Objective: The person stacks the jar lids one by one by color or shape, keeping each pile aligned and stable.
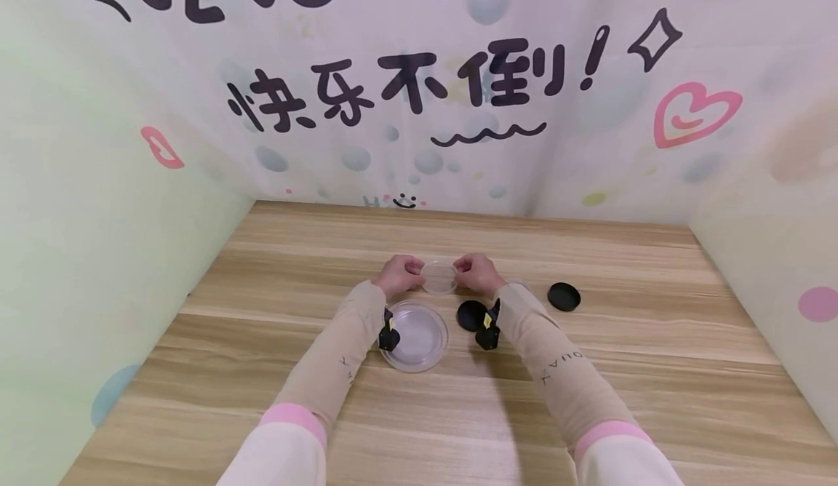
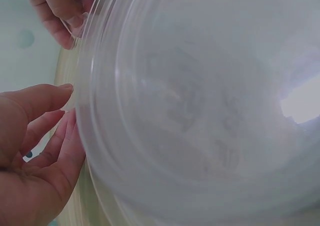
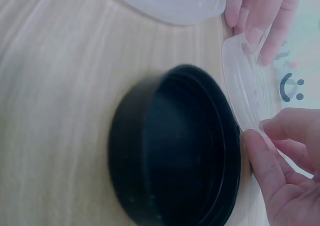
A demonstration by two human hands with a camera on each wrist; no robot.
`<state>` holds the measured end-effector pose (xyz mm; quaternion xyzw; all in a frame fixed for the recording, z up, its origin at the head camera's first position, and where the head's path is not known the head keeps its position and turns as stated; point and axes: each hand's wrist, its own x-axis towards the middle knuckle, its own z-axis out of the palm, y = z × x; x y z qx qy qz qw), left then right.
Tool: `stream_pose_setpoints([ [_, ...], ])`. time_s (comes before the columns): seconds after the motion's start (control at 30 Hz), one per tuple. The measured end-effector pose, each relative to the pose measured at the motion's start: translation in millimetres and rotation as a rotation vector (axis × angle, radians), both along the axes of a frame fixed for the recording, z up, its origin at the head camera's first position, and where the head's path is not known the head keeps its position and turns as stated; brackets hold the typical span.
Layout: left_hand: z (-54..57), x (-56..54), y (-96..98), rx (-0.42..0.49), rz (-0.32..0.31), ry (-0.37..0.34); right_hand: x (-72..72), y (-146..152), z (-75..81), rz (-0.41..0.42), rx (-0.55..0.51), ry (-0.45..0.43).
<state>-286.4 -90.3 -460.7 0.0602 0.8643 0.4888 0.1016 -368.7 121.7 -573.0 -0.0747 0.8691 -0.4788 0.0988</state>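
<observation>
A small clear round lid-like piece [image 1: 439, 279] lies between my two hands near the middle of the table. My left hand [image 1: 400, 275] pinches its left edge, and my right hand [image 1: 479, 275] pinches the right edge. The right wrist view shows this thin clear piece [image 3: 242, 81] seen from the side, fingertips at both ends. Below my left wrist stands a larger clear round dish [image 1: 428, 364]. It fills most of the left wrist view and partly covers the fingertips there. Next to my right wrist sits a shallow black round lid [image 1: 470, 316], hollow side up in the right wrist view.
Another black round lid [image 1: 564, 296] rests farther right on the wooden table [image 1: 419, 428]. The rim of another clear round piece [image 1: 519, 283] shows just beside my right wrist. Printed cloth [image 1: 393, 158] hangs behind the table, with pale walls at both sides.
</observation>
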Motion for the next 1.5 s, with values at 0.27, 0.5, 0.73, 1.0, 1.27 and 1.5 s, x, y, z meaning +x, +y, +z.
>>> stream_pose_setpoints([
  [0.27,-66.9,-46.4,-3.7,-0.023,0.007,0.031,-8.6,1,-15.3,-0.019,-0.018,0.025],
  [0.5,-104.9,-72.5,-10.8,0.08,-0.048,0.037,-50.6,17,-73.0,-0.013,-0.058,0.104],
  [0.73,-77.1,-54.7,-4.2,0.078,-0.022,0.001,40.2,-11,61.4,-0.062,-0.011,0.014],
  [1.0,-65.0,-52.3,-5.2,0.07,-0.068,0.04,88.3,-19,134.0,-0.05,0.004,-0.009],
  [1.27,38.3,11.5,-0.8,-0.015,-0.061,-0.037,92.1,-22,146.4,-0.037,0.019,-0.001],
  [1.5,45.8,13.4,-5.3,-0.05,-0.08,0.023,97.4,-24,156.6,0.016,0.067,0.048],
])
